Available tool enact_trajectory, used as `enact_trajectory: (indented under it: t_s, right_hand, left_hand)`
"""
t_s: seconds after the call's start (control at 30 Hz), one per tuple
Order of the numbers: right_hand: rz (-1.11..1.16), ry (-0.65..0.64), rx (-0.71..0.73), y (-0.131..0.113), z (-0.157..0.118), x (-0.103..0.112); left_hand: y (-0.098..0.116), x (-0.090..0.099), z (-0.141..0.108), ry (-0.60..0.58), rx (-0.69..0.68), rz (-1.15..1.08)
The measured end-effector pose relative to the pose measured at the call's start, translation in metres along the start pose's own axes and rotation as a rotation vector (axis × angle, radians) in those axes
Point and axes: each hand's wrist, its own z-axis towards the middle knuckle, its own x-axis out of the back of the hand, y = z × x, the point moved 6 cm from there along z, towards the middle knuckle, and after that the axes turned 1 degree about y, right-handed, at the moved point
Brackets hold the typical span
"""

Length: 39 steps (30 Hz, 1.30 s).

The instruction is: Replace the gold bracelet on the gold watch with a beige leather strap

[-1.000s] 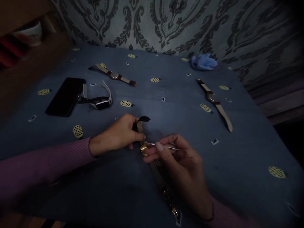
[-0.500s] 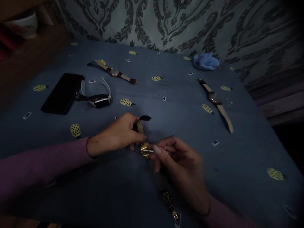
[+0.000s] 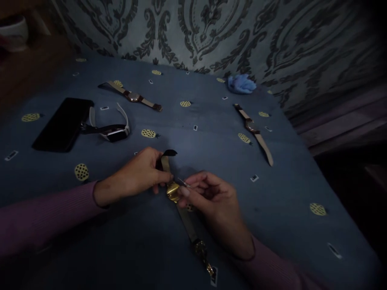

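Observation:
A wristwatch with a gold-coloured case (image 3: 173, 192) lies face down near the table's front, its strap running towards me to a metal buckle. My left hand (image 3: 143, 171) grips its upper strap beside the case, thumb on top. Just right of the case, my right hand (image 3: 211, 195) pinches a thin metal tool (image 3: 183, 182), whose pointed end sticks out up and to the left above the case's edge. The tool's exact kind is too small to tell. Most of its shaft is hidden by the fingers.
Two more strap watches lie on the blue tablecloth, one at the back left (image 3: 134, 96) and one at the right (image 3: 251, 125). A smartwatch (image 3: 117, 134) sits beside a black phone (image 3: 64, 125). A crumpled blue cloth (image 3: 242, 83) rests by the patterned wall.
The tool's tip has lifted off the gold case back and now points up and away. The whole scene has shifted left as my head turned. My left hand keeps its hold.

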Motion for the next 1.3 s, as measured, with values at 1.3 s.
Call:
enact_trajectory:
  t_s: [1.3]
  right_hand:
    - [0.252,-0.023,-0.026,0.002,0.005,0.001]
  left_hand:
    - [0.0,-0.001,-0.001,0.008,-0.001,-0.016]
